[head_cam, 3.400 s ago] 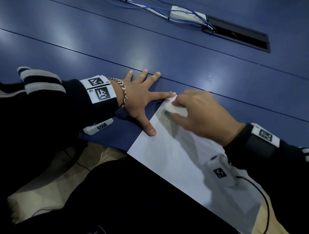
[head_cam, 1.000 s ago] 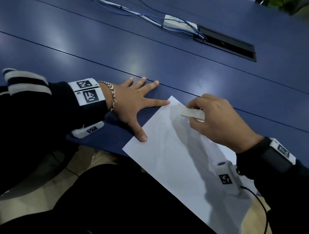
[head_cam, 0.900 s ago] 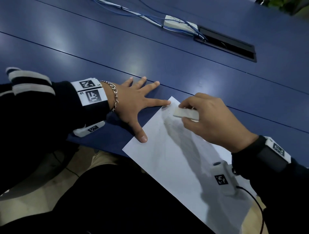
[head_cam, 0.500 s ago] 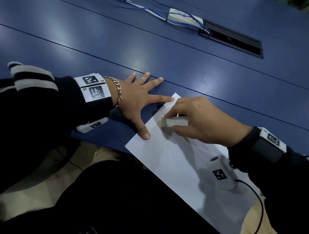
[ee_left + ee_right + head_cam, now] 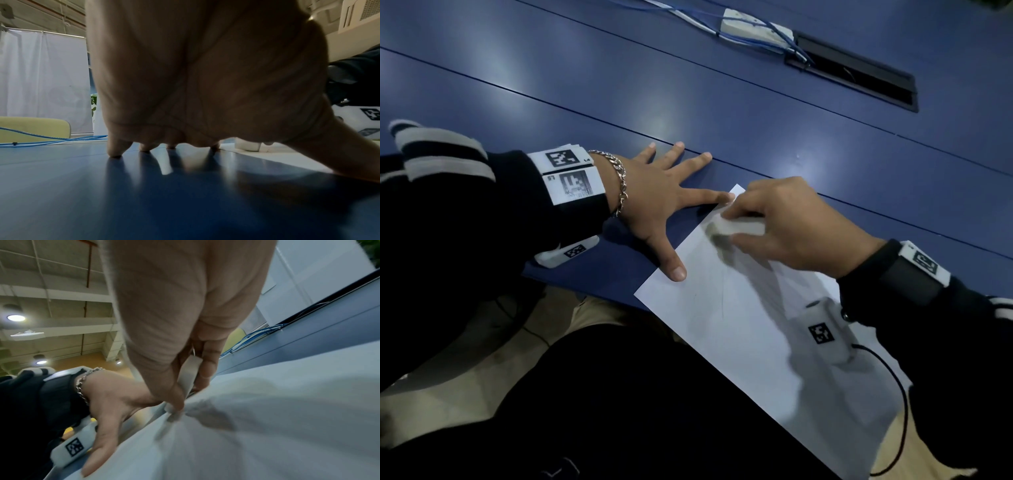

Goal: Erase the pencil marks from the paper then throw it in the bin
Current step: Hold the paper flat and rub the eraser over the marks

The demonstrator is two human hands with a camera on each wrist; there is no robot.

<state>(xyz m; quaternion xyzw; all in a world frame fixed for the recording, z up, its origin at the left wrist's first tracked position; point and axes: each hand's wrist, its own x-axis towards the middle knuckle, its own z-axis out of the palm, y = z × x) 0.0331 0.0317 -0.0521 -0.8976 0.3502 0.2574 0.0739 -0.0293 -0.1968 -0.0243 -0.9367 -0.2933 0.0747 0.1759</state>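
A white sheet of paper (image 5: pixel 739 329) lies slanted over the near edge of the blue table (image 5: pixel 688 102), with faint grey pencil marks (image 5: pixel 722 301) near its middle. My right hand (image 5: pixel 784 226) pinches a white eraser (image 5: pixel 739 228) between thumb and fingers and presses it on the paper's upper left part; the right wrist view shows the eraser (image 5: pixel 188 376) edge-on against the paper (image 5: pixel 287 418). My left hand (image 5: pixel 664 195) lies flat with spread fingers, its forefinger and thumb holding down the paper's left edge. No bin is in view.
A white power strip (image 5: pixel 753 27) with blue cables sits at the far side beside a black cable slot (image 5: pixel 856 75). The paper's near part overhangs the table edge above my dark-clothed lap. A wire runs from the right wrist camera (image 5: pixel 825 335).
The right hand has rubbed the eraser back and forth over the paper's upper left part, ending close to the left forefinger. The left hand has stayed flat in place.
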